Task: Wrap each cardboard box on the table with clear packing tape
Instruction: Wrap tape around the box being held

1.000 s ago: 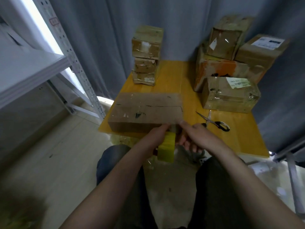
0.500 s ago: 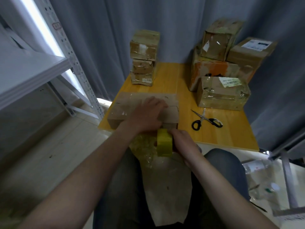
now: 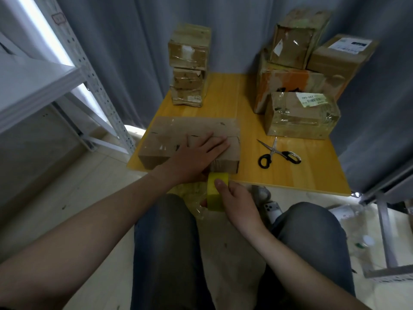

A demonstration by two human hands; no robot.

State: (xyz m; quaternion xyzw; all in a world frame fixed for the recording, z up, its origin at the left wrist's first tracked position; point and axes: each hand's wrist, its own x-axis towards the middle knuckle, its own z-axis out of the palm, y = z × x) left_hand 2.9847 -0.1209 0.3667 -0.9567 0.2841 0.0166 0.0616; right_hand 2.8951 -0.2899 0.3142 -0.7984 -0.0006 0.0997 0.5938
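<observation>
From the head view, the flat cardboard box (image 3: 190,133) lies at the counter's (image 3: 279,175) near left edge. Your left hand (image 3: 196,155) rests on its top, grip spread and fingers straight. Just below the box's front, your right hand (image 3: 237,198) keeps its grip curled round the yellow tape roll (image 3: 215,193).

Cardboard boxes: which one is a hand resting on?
The wide flat box nearest the person, under the left hand; the other boxes stand farther back, untouched.
</observation>
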